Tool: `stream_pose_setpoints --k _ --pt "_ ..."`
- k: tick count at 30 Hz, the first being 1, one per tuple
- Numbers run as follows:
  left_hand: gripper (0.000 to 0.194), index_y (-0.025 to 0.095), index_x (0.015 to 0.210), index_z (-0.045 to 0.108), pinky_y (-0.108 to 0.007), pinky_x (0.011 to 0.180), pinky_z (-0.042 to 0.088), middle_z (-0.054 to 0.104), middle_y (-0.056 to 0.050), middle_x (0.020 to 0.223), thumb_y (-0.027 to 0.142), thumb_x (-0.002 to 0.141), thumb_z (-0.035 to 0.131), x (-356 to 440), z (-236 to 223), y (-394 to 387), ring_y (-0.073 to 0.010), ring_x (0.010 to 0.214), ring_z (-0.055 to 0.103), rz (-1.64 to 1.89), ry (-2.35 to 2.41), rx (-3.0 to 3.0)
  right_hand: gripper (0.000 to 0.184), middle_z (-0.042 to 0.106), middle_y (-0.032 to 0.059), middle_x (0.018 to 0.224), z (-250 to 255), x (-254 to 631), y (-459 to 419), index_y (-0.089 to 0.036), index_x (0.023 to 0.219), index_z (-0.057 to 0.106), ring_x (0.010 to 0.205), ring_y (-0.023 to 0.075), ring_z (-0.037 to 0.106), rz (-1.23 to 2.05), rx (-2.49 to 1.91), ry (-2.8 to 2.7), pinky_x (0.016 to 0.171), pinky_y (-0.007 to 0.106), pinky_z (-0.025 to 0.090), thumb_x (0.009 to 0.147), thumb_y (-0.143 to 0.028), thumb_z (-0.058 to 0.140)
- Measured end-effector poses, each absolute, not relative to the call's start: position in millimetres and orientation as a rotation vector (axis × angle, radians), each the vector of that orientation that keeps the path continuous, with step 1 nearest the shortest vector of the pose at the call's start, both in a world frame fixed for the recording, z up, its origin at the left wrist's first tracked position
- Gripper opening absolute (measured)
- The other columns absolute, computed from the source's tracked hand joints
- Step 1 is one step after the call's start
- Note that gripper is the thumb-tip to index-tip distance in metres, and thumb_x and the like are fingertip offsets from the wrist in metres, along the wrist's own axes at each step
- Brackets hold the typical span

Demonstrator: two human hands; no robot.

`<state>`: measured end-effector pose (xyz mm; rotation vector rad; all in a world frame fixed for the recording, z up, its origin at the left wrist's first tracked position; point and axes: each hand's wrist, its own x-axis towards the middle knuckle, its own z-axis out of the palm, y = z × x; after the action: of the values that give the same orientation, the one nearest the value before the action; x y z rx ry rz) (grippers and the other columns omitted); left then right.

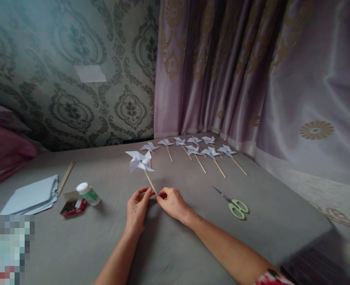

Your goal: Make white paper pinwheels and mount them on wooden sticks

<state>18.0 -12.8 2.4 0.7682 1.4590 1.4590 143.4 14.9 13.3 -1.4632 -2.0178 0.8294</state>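
A white paper pinwheel (140, 161) with a small pin at its centre is held up over the table on a thin wooden stick (150, 181). The fingers of my left hand (137, 209) are closed around the lower part of this stick. My right hand (172, 204) pinches the stick's bottom end, its fingertips close beside those of my left. Behind my hands, several finished-looking white pinwheels (193, 150) on sticks lie on the table. To the right of my right hand lies a pair of scissors (237, 208) with light green handles, blades pointing away.
The grey-covered table (180, 253) meets a patterned wall and a lilac curtain (216, 71). At left are stacked white paper sheets (33, 194), loose wooden sticks (65, 178), an open red box (73, 207) of small dark pieces and a white-capped green bottle (88, 193).
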Motion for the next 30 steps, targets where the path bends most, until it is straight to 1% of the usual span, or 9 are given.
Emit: stream_pose_setpoints --k 3,9,13,18,23,30 --pt "0.058 0.012 0.093 0.063 -0.028 0.068 0.050 0.074 -0.011 0.079 0.055 0.057 0.075 17.7 0.3 -11.7 -0.0220 0.077 0.069 1.453 1.492 0.784 0.017 0.075 0.0037 0.085 14.7 166.2 33.9 -0.017 0.086 0.072 0.079 0.0134 0.068 0.734 -1.577 -2.008 0.070 0.019 0.045 0.081 -0.024 0.057" --pt "0.058 0.013 0.091 0.063 -0.032 0.077 0.049 0.073 -0.011 0.076 0.056 0.053 0.075 16.4 -3.1 -8.6 -0.0233 0.080 0.069 1.428 1.510 0.810 0.023 0.073 0.0119 0.095 14.8 216.3 75.7 -0.013 0.092 0.072 0.091 0.0205 0.067 0.509 -1.878 -1.914 0.078 0.025 0.045 0.084 -0.023 0.053" --pt "0.058 0.013 0.090 0.063 -0.031 0.072 0.049 0.073 -0.010 0.073 0.056 0.052 0.074 15.9 -2.7 -7.7 -0.0224 0.077 0.069 1.407 1.522 0.827 0.024 0.073 0.0129 0.097 12.5 233.7 93.9 -0.014 0.094 0.072 0.096 0.0214 0.066 0.403 -2.013 -1.891 0.079 0.025 0.043 0.085 -0.022 0.051" --pt "0.059 0.013 0.089 0.063 -0.028 0.065 0.049 0.072 -0.009 0.070 0.058 0.052 0.074 14.9 -2.5 -7.6 -0.0219 0.073 0.069 1.388 1.535 0.857 0.026 0.071 0.0142 0.101 11.2 236.6 105.9 -0.013 0.097 0.071 0.100 0.0211 0.064 0.327 -2.066 -1.934 0.079 0.024 0.042 0.086 -0.020 0.049" --pt "0.058 0.013 0.091 0.063 -0.027 0.065 0.048 0.072 -0.009 0.071 0.058 0.055 0.072 14.1 -4.4 -7.3 -0.0205 0.072 0.068 1.382 1.542 0.882 0.025 0.071 0.0153 0.101 11.5 231.7 110.3 -0.014 0.097 0.071 0.100 0.0216 0.064 0.292 -2.082 -1.983 0.079 0.025 0.042 0.087 -0.020 0.049" --pt "0.056 0.013 0.090 0.064 -0.028 0.064 0.049 0.072 -0.009 0.069 0.056 0.055 0.073 13.7 -3.6 -7.9 -0.0220 0.072 0.069 1.390 1.538 0.892 0.025 0.069 0.0180 0.103 8.6 224.6 109.2 -0.011 0.098 0.069 0.101 0.0235 0.064 0.252 -2.096 -2.013 0.081 0.027 0.043 0.088 -0.017 0.047"
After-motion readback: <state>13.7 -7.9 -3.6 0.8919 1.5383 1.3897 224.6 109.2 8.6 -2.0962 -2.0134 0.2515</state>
